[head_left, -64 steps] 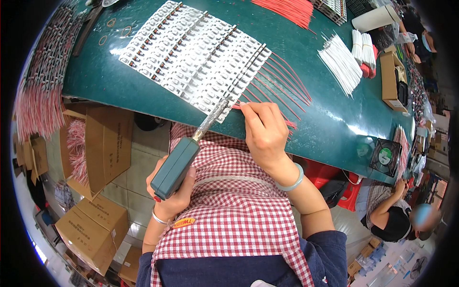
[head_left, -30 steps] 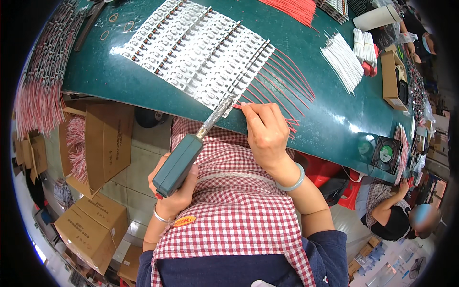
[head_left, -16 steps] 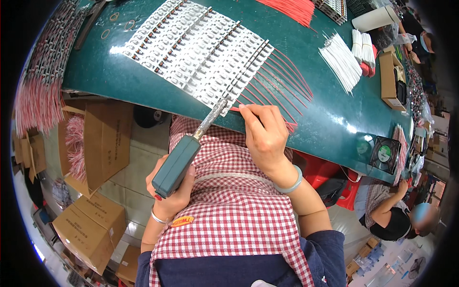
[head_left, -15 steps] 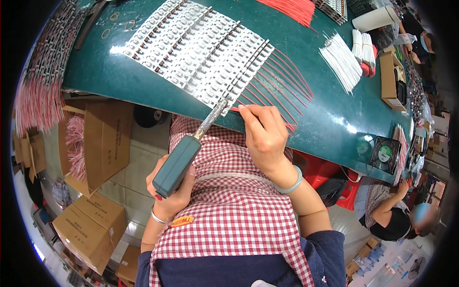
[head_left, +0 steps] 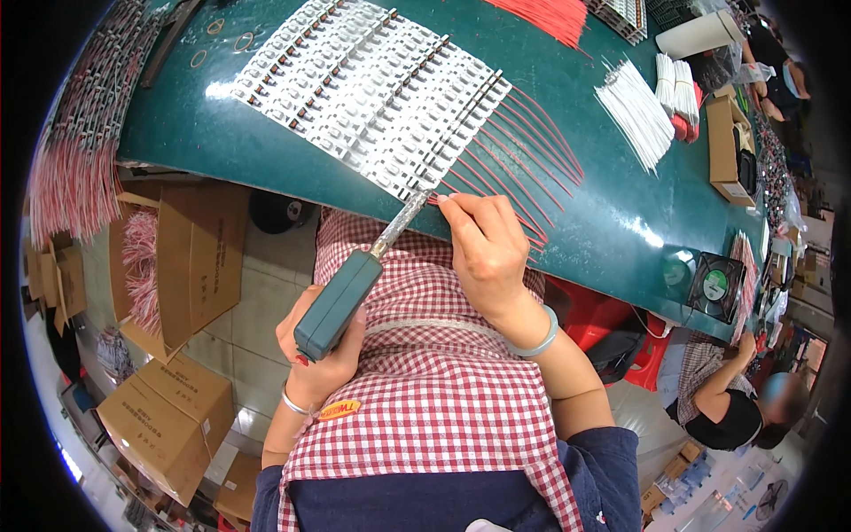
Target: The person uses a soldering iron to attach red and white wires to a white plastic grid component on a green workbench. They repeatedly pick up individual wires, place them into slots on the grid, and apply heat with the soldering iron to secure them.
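Observation:
My left hand (head_left: 324, 350) is wrapped round a dark green soldering gun (head_left: 339, 300). Its long, stained metal barrel reaches up to the near right corner of a sheet of white parts in rows (head_left: 381, 97). Thumb and fingertips of my right hand (head_left: 490, 244) are pinched together beside the barrel's tip, on a thin red wire (head_left: 441, 199) lying at that corner. From the sheet's right edge several other red wires (head_left: 542, 133) fan out across the green table. The exact contact under the tip is too small to make out.
The green table (head_left: 204, 142) carries a pile of white wires (head_left: 634, 115), red wires (head_left: 554, 19), a white cylinder (head_left: 700, 34) and a small fan (head_left: 714, 285). Bundled wires (head_left: 75, 177) hang at the left edge. Cardboard boxes (head_left: 168, 426) stand below. A co-worker (head_left: 722, 390) sits at right.
The soldering gun in my left hand has shifted slightly right, its tip now closer to my right fingertips. My right hand has barely moved, still pinching at the sheet's corner.

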Demonstrator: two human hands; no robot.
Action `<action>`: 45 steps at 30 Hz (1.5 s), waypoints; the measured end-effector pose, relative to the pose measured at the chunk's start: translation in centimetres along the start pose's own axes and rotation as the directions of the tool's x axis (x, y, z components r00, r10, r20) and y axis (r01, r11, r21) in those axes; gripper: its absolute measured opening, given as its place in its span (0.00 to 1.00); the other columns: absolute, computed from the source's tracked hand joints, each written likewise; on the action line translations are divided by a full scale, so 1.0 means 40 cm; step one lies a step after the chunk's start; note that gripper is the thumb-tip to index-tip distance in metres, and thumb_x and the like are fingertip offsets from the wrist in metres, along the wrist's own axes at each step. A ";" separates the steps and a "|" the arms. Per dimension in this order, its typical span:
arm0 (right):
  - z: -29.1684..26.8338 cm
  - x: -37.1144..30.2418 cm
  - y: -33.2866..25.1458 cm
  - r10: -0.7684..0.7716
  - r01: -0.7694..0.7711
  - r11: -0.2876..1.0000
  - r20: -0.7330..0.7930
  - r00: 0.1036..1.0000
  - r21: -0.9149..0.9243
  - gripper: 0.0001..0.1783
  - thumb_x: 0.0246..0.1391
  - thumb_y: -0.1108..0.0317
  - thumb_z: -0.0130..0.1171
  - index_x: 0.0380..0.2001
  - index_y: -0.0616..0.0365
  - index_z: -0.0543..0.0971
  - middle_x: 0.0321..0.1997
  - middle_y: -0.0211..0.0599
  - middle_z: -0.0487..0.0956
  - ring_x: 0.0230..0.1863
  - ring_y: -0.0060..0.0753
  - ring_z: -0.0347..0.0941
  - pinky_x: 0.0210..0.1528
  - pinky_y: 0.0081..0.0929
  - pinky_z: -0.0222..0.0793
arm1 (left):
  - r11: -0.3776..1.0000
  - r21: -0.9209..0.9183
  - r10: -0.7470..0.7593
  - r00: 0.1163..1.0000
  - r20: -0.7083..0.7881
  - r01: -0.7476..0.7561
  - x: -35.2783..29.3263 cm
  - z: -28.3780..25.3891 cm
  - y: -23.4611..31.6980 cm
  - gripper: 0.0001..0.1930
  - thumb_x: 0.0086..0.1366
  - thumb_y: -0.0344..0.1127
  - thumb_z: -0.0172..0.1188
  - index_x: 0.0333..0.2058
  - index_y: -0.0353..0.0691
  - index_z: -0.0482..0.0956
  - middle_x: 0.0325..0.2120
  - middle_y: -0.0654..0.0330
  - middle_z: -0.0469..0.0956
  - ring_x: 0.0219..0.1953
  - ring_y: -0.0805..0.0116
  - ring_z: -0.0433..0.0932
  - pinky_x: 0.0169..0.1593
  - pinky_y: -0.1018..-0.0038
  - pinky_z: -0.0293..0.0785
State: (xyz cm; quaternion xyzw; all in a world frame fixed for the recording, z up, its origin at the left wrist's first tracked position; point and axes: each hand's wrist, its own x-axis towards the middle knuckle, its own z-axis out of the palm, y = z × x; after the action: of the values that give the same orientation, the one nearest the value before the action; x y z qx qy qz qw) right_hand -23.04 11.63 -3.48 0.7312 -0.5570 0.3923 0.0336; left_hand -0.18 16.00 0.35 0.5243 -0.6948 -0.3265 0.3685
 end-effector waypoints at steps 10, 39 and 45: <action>-0.006 0.004 -0.006 0.027 -0.027 1.000 0.018 0.999 0.003 0.15 0.41 0.82 0.65 0.37 0.64 0.82 0.36 0.37 0.80 0.33 0.36 0.74 0.33 0.30 0.72 | 0.994 -0.052 -0.098 0.994 -0.046 0.096 -0.042 -0.004 -0.024 0.12 0.51 0.23 0.67 0.36 0.28 0.81 0.31 0.50 0.80 0.28 0.61 0.80 0.32 0.73 0.76; 0.003 -0.020 -0.024 0.027 -0.028 0.998 0.018 0.999 0.054 0.14 0.42 0.80 0.63 0.37 0.66 0.82 0.35 0.37 0.78 0.34 0.37 0.72 0.32 0.30 0.70 | 0.998 0.008 -0.058 0.998 0.013 0.058 -0.034 -0.022 -0.007 0.13 0.50 0.21 0.68 0.37 0.28 0.81 0.34 0.51 0.81 0.30 0.62 0.82 0.34 0.74 0.77; 0.004 -0.020 -0.026 0.033 -0.034 0.998 0.021 0.999 0.048 0.14 0.42 0.80 0.63 0.37 0.65 0.82 0.35 0.37 0.78 0.34 0.37 0.72 0.33 0.31 0.70 | 0.995 -0.013 -0.096 0.995 -0.014 0.096 -0.045 -0.019 -0.016 0.12 0.51 0.22 0.68 0.36 0.29 0.81 0.32 0.52 0.80 0.29 0.62 0.81 0.34 0.73 0.77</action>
State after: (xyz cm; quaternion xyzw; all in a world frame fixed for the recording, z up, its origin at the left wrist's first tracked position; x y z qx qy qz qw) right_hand -22.13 12.57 -3.66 0.7265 -0.5597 0.3986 0.0037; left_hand 1.09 17.53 -0.09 0.5573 -0.6639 -0.3443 0.3606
